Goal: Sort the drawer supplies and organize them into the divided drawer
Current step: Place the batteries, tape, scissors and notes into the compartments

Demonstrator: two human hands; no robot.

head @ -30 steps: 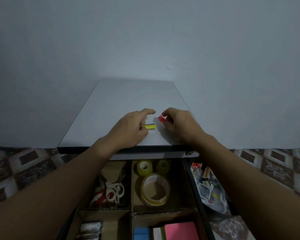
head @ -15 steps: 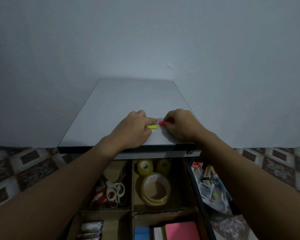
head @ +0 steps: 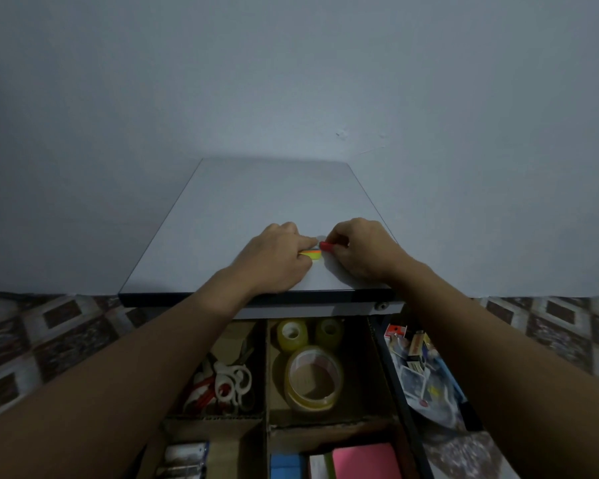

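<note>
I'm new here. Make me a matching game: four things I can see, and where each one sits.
Things: 1 scissors; 2 big tape roll; 3 pink notepad; 4 coloured tabs.
Places: A desk top, held by left hand and right hand; B near right compartment; C far left compartment; D far right compartment.
Pairs: 1-C, 2-D, 3-B, 4-A.
</note>
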